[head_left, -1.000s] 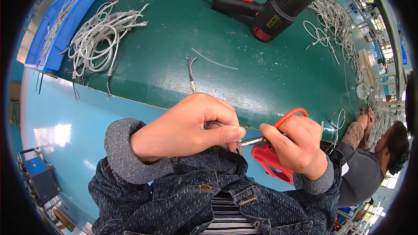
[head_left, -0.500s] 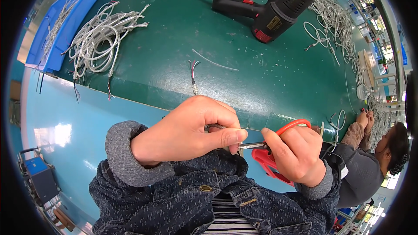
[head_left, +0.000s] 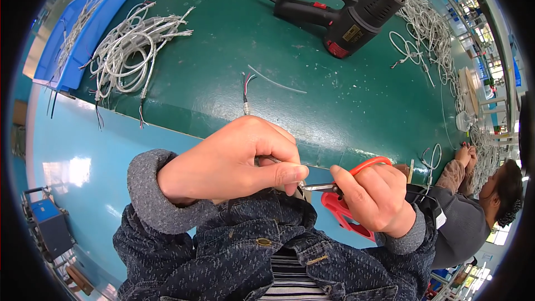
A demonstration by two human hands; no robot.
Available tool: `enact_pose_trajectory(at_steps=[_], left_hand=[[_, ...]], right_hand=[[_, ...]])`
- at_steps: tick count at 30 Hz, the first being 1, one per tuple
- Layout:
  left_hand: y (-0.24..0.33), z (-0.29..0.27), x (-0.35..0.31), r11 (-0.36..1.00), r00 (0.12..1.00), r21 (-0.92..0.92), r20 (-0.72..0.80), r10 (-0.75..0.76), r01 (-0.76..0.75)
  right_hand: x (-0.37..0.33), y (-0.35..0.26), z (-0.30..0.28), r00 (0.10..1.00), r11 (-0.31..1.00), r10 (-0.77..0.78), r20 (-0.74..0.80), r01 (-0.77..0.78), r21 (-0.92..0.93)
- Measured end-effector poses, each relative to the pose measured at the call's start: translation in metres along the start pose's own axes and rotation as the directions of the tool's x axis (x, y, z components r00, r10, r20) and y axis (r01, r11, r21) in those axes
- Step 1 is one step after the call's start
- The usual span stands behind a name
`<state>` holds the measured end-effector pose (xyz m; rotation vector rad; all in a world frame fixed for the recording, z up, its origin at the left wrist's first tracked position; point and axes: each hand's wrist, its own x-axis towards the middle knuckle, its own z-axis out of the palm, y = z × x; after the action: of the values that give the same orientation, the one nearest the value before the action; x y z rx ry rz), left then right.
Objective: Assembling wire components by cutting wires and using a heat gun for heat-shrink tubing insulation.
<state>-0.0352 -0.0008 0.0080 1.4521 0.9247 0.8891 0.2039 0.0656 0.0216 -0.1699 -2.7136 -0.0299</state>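
My left hand (head_left: 237, 161) is closed in a pinch around a cable (head_left: 246, 106), whose stripped end with dark, red and white wires sticks out beyond the knuckles. Another part of the cable lies between thumb and index finger, mostly hidden by them. My right hand (head_left: 374, 198) grips red-handled scissors (head_left: 341, 206) by the loops. The scissors' blades reach left to my left fingertips and touch or nearly touch what is pinched there; whether they are cutting I cannot tell.
A black heat gun (head_left: 354, 19) rests on the green table (head_left: 212, 50). A bundle of braided cables (head_left: 131, 58) and a blue bin (head_left: 92, 33) holding thin wires lie left. A thin clear strand (head_left: 276, 82) lies mid-table. More cables (head_left: 429, 33) heap right, near a co-worker (head_left: 471, 214).
Both hands have shifted slightly to the left, with the cable and the scissors still in them. The things on the table lie as before, apart from a small shift of the view.
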Motion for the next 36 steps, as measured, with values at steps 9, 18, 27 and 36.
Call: enact_pose_trajectory(at_steps=[9,18,27,36], left_hand=[[0.003,-0.004,-0.003,0.998,1.000,0.053,0.009,-0.022,0.022],[0.001,-0.002,-0.003,0.996,1.000,0.086,0.003,0.013,-0.013],[0.003,-0.006,-0.001,0.997,1.000,0.083,0.011,-0.002,0.001],[-0.003,0.025,-0.003,0.950,0.849,0.272,-0.457,0.266,-0.152]], right_hand=[[0.013,0.007,-0.003,0.995,0.983,0.078,-0.057,-0.067,0.171],[0.016,0.005,-0.003,0.997,0.980,0.074,-0.038,-0.065,0.188],[0.019,0.003,-0.006,0.996,0.990,0.082,-0.020,-0.079,0.116],[0.025,-0.009,0.011,0.800,0.293,0.593,0.090,-0.319,0.901]])
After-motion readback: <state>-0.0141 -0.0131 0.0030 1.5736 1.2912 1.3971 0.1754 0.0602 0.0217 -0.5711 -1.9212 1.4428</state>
